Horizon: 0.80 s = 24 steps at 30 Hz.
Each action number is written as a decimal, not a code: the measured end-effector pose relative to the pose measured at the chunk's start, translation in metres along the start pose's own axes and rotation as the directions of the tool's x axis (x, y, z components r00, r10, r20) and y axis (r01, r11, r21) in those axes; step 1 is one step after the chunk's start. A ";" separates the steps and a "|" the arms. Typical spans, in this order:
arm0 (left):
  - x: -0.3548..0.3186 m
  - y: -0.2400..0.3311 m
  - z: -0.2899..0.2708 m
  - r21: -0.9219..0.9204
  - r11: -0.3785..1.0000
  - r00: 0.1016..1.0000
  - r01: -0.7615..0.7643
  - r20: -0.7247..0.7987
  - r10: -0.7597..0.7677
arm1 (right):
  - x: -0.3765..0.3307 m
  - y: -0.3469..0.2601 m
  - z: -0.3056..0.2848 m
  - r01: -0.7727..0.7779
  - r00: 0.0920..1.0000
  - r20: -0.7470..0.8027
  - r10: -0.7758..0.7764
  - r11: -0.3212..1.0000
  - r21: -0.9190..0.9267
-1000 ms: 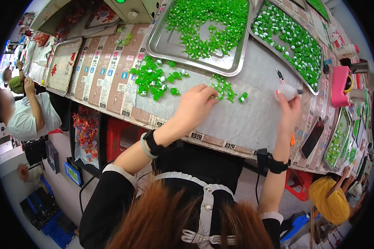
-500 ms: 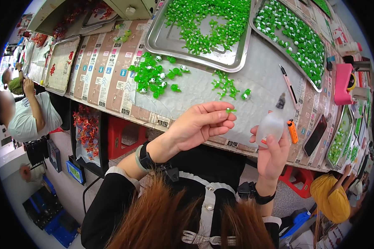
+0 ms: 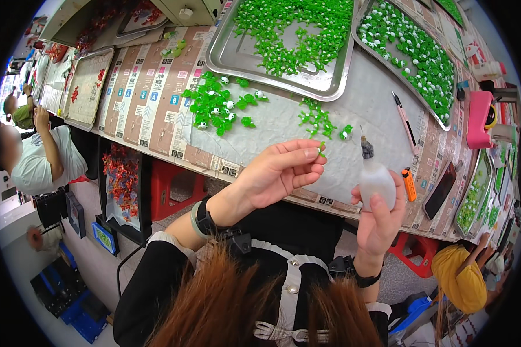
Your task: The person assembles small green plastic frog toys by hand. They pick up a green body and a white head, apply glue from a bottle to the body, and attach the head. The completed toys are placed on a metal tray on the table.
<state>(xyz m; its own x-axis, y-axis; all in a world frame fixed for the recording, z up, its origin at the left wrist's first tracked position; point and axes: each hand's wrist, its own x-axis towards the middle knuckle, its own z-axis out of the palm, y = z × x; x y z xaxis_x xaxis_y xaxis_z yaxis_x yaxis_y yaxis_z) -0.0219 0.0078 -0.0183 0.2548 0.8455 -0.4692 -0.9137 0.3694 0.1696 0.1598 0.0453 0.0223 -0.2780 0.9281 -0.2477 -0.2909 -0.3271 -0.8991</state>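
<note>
Between thumb and fingertips, my left hand [image 3: 288, 172] pinches a small green plastic piece [image 3: 322, 149] above the pale sheet on the table. Wrapped in the fingers of my right hand [image 3: 381, 215] is a translucent squeeze bottle [image 3: 377, 184]. Its dark-caked neck, ending in a thin needle tip, points up and away from me, apart from the green piece. Beyond my left hand lie a small group of green pieces [image 3: 317, 118] and one green figure with a white-eyed head [image 3: 346, 132]. A larger pile of green-and-white heads [image 3: 217, 107] is farther left.
A metal tray [image 3: 336, 87] of green pieces stands at the back, with another tray [image 3: 444, 124] of white-dotted ones to its right. A pen [image 3: 405, 121], an orange lighter [image 3: 409, 185], a phone [image 3: 440, 189] and a pink tape dispenser [image 3: 478, 118] lie at right. People sit at both sides.
The bottle in my right hand has tilted left, its tip now nearer my left hand. The green piece has turned from roughly level to upright in my left fingertips.
</note>
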 end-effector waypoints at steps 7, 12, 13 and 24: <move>-0.005 -0.003 0.008 -0.009 1.000 0.997 -0.014 -0.079 0.013 | -0.006 0.000 -0.001 0.348 0.925 -0.078 -0.372 0.911 -0.221; -0.005 -0.004 0.003 -0.011 1.000 1.000 -0.002 -0.021 0.002 | -0.008 -0.001 -0.005 0.538 0.817 0.085 -0.570 0.701 -0.468; -0.005 -0.005 0.002 -0.009 1.000 1.000 0.005 -0.011 -0.005 | -0.008 -0.001 -0.004 0.527 0.823 0.080 -0.563 0.701 -0.481; -0.007 -0.005 0.006 0.038 0.999 0.998 0.005 -0.068 -0.002 | -0.008 0.001 -0.004 0.499 0.839 0.079 -0.538 0.705 -0.504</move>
<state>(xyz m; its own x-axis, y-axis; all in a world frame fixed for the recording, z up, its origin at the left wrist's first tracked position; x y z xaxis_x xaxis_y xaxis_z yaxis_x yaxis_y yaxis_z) -0.0175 0.0023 -0.0104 0.2346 0.8167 -0.5272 -0.8999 0.3876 0.2000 0.1657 0.0383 0.0215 -0.1486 0.9409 0.3044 0.1173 0.3224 -0.9393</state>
